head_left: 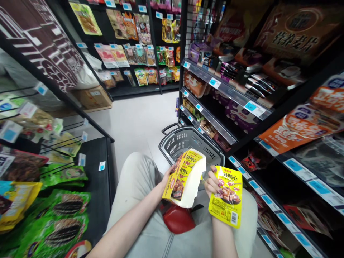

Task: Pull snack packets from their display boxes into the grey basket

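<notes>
My left hand [167, 176] is closed around the side of a yellow cardboard display box [177, 183], which is tilted over my lap. One edge of the box is torn and its white inner side shows; what lies inside is hidden. In my right hand [213, 183] is a flat yellow snack pouch [228, 195], pinched by its left edge, with a food picture and a barcode on it. The pouch hangs to the right of the box, apart from it. Behind both hands stands a grey shopping basket [192, 138] on the floor.
Shelves [231, 89] of boxed and bagged goods rise close on my right. On the left, a low rack holds green snack bags [67, 206]. A cardboard box [92, 97] sits on the floor farther back. A red pouch [178, 219] rests at my lap.
</notes>
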Available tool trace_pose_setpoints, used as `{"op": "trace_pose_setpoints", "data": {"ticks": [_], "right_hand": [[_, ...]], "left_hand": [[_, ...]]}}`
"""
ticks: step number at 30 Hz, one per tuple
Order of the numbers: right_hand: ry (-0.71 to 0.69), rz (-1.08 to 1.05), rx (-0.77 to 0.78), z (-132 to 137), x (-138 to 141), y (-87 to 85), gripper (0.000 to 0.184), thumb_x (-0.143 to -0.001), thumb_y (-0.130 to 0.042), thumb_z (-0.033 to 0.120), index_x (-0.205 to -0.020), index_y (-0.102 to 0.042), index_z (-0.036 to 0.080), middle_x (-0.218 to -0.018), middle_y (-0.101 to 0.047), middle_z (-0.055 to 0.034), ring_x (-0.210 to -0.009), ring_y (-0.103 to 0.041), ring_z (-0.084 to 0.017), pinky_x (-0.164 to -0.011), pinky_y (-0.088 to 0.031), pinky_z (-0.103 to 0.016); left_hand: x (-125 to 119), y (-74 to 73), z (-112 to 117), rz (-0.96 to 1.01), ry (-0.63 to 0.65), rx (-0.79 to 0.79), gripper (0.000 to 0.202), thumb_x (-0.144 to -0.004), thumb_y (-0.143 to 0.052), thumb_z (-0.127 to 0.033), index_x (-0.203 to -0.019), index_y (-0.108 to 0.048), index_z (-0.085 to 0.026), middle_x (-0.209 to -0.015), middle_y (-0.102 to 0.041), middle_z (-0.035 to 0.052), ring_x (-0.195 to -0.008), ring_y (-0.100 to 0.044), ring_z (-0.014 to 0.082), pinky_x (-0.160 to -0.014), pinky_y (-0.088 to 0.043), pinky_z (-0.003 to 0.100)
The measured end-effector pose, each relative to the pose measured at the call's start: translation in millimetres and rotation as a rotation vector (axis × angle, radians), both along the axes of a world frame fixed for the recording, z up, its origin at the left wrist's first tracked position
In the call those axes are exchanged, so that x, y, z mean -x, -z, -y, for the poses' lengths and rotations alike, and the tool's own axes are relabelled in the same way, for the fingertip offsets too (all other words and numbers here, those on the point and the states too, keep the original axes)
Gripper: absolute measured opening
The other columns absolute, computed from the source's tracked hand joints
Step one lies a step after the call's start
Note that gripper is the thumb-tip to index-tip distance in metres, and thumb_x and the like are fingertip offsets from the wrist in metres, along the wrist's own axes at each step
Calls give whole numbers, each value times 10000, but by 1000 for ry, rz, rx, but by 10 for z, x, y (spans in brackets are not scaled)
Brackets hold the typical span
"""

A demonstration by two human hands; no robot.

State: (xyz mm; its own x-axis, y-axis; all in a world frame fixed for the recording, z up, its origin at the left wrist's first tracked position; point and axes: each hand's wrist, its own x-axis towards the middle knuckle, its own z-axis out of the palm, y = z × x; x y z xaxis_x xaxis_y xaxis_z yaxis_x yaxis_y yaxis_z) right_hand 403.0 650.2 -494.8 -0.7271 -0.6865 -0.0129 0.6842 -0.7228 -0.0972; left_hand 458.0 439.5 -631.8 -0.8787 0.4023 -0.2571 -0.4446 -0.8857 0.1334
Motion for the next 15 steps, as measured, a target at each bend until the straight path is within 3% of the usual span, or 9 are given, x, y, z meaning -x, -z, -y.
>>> {"op": "trace_pose_setpoints", "data": {"ticks": [4,11,15], "right_hand": [[31,-40,-51,-19,20,12,202,-812,-635,176,-895,-459,231,-571,-314,122,-380,-185,-40,-372,-302,-125],[48,-90,20,-35,65,55,197,-817,-615,231,-913,-443,240,-588,-333,113,-386,-245,-34,-394,-323,-128],[121,-71,-84,-31,59,-17,173,-798,-606,230,-878,-453,248,-566,-288,121,-368,-202,-42,-346,-272,-153]], "left_hand": [[2,-21,1,-5,-3,1,680,-903,-420,-567,-1307,-547,-35,-1147,-699,180,-1092,-658,290,-1053,-393,419],[9,24,23,-5,10,12,685,-903,-410,-560,-1337,-521,-42,-1136,-702,181,-1095,-657,294,-1081,-368,442],[6,53,25,4,22,4,699,-895,-413,-570,-1345,-510,-44,-1130,-703,183,-1084,-661,299,-1084,-363,457]]}}
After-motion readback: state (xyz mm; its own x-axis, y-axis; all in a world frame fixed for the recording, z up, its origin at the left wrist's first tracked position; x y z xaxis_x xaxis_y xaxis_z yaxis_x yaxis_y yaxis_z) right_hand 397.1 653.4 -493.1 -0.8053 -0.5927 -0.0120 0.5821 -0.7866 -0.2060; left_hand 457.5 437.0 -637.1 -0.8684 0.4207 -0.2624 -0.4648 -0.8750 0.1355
